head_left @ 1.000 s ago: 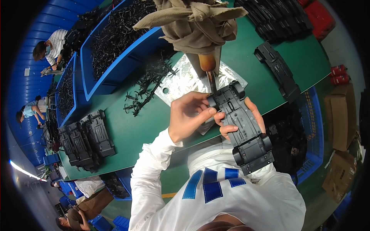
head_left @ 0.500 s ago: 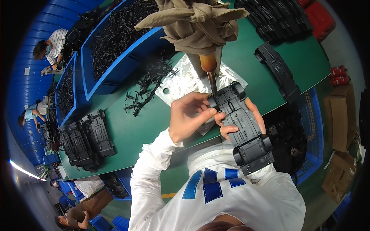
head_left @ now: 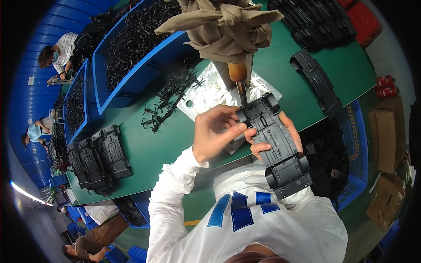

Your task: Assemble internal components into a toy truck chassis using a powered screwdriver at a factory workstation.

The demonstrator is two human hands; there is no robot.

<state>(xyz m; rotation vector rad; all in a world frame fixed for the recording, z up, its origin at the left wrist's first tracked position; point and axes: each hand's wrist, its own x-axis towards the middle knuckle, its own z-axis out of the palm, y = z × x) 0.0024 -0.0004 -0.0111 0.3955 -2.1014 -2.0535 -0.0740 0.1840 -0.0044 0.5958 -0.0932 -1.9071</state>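
Observation:
A black plastic toy-car chassis (head_left: 276,142) is tilted in front of me, its far end close under the metal tip (head_left: 241,94) of a wooden-handled tool that hangs from a cloth-wrapped fixture (head_left: 230,33). My right hand (head_left: 290,131) grips the chassis from beneath, with its fingers showing along both sides. At the far left corner, my left hand (head_left: 215,131) is closed, thumb and fingers pinched against the chassis edge. Whether a small part sits in that pinch is hidden. Behind the tool lies a shiny silver plate (head_left: 199,103) on the green table (head_left: 144,171).
Loose black clip-like parts (head_left: 164,103) lie left of the plate, before a blue bin (head_left: 101,83) full of them. More chassis (head_left: 98,160) stand at the left; a single chassis (head_left: 315,81) lies at the right. A blue crate (head_left: 360,153) stands below the table's right edge. Co-workers are far left.
My hands and the chassis are held nearly still. At the far left, co-workers have shifted their arms slightly.

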